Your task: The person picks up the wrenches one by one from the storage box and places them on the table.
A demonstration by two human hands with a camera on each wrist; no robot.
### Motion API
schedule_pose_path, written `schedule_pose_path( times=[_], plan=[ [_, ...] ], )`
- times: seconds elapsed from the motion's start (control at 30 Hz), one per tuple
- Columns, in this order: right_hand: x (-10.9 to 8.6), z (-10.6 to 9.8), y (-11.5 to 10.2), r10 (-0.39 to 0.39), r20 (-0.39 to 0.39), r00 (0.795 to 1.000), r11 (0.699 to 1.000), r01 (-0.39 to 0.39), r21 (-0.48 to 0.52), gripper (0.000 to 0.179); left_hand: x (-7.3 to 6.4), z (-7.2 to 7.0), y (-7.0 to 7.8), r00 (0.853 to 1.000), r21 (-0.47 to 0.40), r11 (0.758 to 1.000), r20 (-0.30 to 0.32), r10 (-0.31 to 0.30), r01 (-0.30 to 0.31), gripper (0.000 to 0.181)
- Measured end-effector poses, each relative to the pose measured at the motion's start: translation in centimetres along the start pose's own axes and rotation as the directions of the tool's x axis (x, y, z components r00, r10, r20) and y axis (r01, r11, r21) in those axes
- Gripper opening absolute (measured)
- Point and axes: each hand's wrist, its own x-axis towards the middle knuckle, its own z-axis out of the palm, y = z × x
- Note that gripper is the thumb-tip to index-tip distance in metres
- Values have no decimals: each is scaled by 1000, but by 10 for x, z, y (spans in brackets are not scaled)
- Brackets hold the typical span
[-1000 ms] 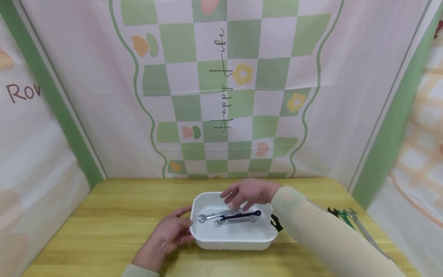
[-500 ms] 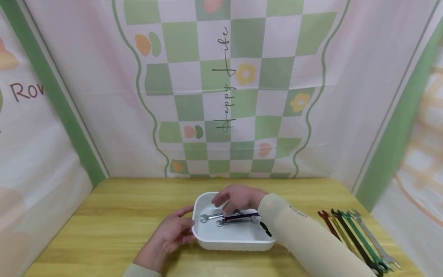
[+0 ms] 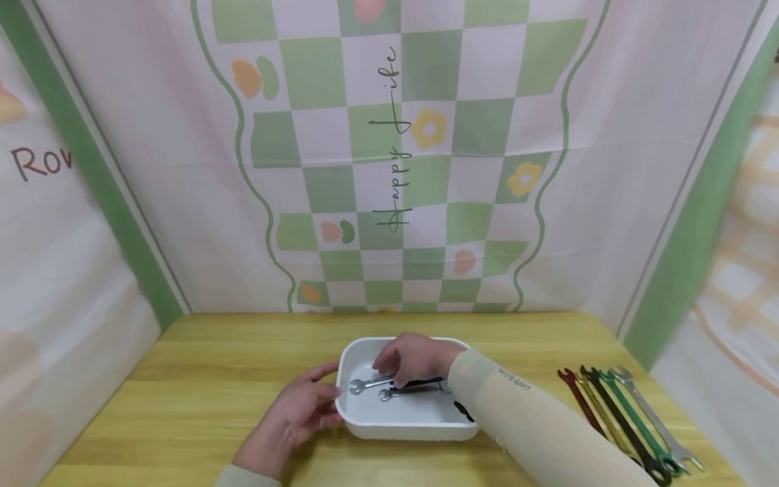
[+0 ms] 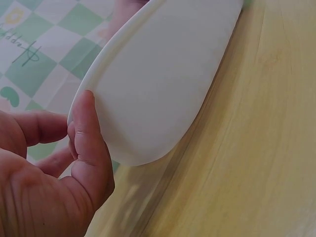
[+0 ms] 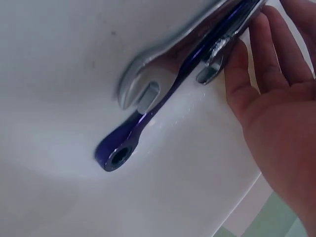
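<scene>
A white plastic box point(image 3: 408, 431) holds two silver wrenches point(image 3: 372, 383) and a dark blue wrench point(image 5: 118, 148) with a ring end. My left hand point(image 3: 304, 406) holds the box by its left end; in the left wrist view a fingertip lies on the outer wall and others meet the rim. Inside the box, my right hand point(image 3: 416, 358) has its bent fingers down at the wrenches. The right wrist view shows those fingers right beside the shafts, near an open-end jaw; I cannot tell whether they grip one.
A row of wrenches lies at the table's right: red point(image 3: 581, 396), gold, black point(image 3: 621, 412), green point(image 3: 646, 431) and silver point(image 3: 657, 423). A black clip point(image 3: 464, 410) shows at the box's right end. Behind the wooden table point(image 3: 243, 352) hangs a checked curtain point(image 3: 371, 223).
My right hand has come down and slightly left, from hovering over the box to the wrenches inside it. The left hand keeps its place on the box.
</scene>
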Motion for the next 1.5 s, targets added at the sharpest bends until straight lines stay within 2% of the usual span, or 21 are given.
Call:
schedule_pose_path(
  times=[0.17, 0.5, 0.73, 1.1, 1.33, 1.5],
  plan=[
    [1, 8, -3, 5, -41, 999, 1000, -5, -10, 46, 0, 0, -1, 1000, 0, 1000, -3, -2, 2, 67],
    [2, 15, -6, -35, -97, 995, 992, 23, -121, 43, 0, -1, -1, 1000, -5, 1000, -8, -2, 2, 65],
    [3, 17, -4, -81, -87, 993, 982, 65, -179, 33, 0, -1, -1, 1000, 2, 1000, -6, -1, 1, 65],
    [1, 15, -3, -35, -40, 999, 982, 27, -186, 23, 0, 0, -2, 1000, 14, 1000, -22, -1, 1, 66],
    [0, 12, -3, -43, -16, 999, 980, 39, -195, 24, 1, -1, -1, 1000, 12, 1000, -24, 1, -1, 67],
    [-3, 9, -5, -50, 9, 999, 969, 51, -240, 25, 1, -2, -2, 1000, 9, 1000, -22, -1, 1, 66]
  ],
)
